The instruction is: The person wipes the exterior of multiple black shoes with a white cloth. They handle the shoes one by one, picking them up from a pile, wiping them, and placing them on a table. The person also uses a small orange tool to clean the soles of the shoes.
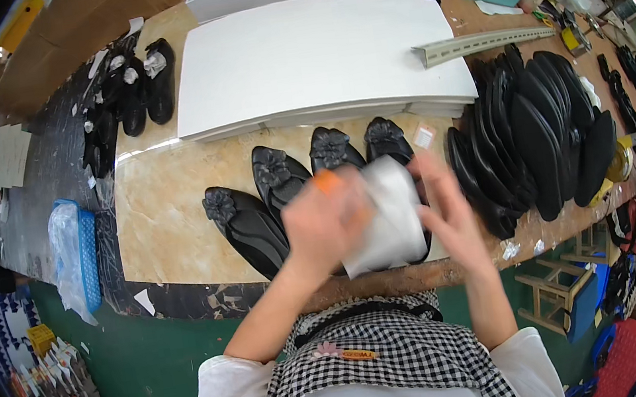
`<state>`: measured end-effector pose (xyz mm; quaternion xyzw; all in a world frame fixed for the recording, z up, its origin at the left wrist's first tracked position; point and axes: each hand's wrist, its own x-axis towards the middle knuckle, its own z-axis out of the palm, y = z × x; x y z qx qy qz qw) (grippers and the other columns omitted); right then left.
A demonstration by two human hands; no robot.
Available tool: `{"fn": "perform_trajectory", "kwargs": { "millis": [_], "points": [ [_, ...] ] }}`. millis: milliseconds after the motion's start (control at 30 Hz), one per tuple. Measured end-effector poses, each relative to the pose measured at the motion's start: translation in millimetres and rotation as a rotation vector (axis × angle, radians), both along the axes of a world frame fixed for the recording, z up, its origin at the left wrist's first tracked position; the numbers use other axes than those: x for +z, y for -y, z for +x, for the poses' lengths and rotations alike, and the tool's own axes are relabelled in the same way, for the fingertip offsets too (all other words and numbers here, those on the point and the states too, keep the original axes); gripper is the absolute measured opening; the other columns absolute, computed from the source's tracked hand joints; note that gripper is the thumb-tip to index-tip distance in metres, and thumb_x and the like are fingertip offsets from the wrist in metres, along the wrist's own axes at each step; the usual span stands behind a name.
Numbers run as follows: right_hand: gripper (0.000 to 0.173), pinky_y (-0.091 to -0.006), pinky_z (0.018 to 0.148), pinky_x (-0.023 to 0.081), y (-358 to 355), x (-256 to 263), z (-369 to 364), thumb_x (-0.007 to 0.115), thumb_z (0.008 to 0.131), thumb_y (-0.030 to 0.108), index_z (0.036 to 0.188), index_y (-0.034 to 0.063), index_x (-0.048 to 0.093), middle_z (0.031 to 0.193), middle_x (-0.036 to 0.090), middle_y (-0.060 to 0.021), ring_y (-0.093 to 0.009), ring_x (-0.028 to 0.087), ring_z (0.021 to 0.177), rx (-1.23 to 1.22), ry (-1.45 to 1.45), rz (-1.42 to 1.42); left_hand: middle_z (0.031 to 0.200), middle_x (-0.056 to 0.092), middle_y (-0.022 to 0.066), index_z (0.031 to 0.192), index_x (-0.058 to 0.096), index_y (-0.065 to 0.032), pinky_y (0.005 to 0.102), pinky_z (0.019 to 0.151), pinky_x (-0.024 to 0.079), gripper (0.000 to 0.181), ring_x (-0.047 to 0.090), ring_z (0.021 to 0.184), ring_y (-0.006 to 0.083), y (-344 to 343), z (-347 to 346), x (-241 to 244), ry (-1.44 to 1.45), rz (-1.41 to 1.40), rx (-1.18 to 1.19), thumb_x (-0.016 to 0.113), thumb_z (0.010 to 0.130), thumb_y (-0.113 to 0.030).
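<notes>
Several black shoes with flower trims (pixel 246 223) lie in a row on the tan marbled board, toes pointing away from me. Over the right end of this row is a blurred white sheet, likely paper (pixel 395 212). My left hand (pixel 329 215) is closed at the sheet's left side, with a small orange thing (pixel 326 181) at its fingers; blur hides what that is. At the sheet's right edge is my right hand (pixel 445 206), its fingers apart. Whether its fingertips touch the sheet cannot be told. The two hands partly cover the shoes beneath them.
A stack of white sheets (pixel 317 57) lies behind the shoes, with a slotted metal angle bar (pixel 484 44) across its right end. Many black insole-shaped pieces (pixel 533 140) are piled at right. Paper-stuffed black shoes (pixel 159 87) and a blue basket (pixel 90 258) are at left.
</notes>
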<state>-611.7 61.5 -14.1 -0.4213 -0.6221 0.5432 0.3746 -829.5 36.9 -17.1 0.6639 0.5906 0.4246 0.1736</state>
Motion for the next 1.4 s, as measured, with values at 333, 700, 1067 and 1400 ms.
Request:
{"fn": "perform_trajectory", "kwargs": {
  "millis": [333,700,1067,1400],
  "points": [
    [0.049,-0.0336,0.079,0.052,-10.9,-33.9,25.8,0.067,0.073,-0.004,0.120,0.0081,0.068,0.100,0.062,-0.0071,-0.023,0.064,0.093,-0.037,0.462,0.448,0.082,0.069,0.0162,0.086,0.071,-0.0006,0.0399,0.082,0.047,0.033,0.066,0.085,0.0280,30.3,80.0,-17.1,-0.406,-0.464,-0.670,0.057,0.089,-0.030],
    [0.063,-0.0375,0.083,0.052,-63.3,-47.0,-7.7,0.081,0.078,0.015,0.135,0.0015,0.058,0.109,0.059,-0.0200,-0.034,0.062,0.097,-0.186,0.672,0.294,0.108,0.069,0.0219,0.090,0.071,0.0053,0.0351,0.092,0.042,0.041,0.067,0.103,0.0263,41.0,87.1,-48.2,-0.482,-0.126,-0.593,0.060,0.090,-0.034],
    [0.057,-0.0377,0.098,0.047,-24.3,-40.3,8.1,0.073,0.085,0.007,0.138,0.0005,0.055,0.119,0.060,-0.0168,-0.030,0.060,0.111,-0.202,0.502,0.338,0.132,0.055,0.0265,0.146,0.050,-0.0212,0.0701,0.107,0.028,0.071,0.038,0.138,0.0434,-222.8,-78.6,-45.8,-0.819,0.062,0.112,0.067,0.084,-0.052],
    [0.051,-0.0384,0.097,0.055,8.9,-19.4,4.0,0.055,0.101,0.025,0.144,0.0018,0.044,0.134,0.059,-0.0133,-0.023,0.061,0.119,-0.244,-0.818,-0.803,0.101,0.068,0.0167,0.080,0.065,-0.0066,0.0551,0.103,0.044,0.011,0.063,0.113,0.0328,-18.9,29.9,30.8,-0.234,0.315,-0.456,0.068,0.076,-0.017]
  ]
}}
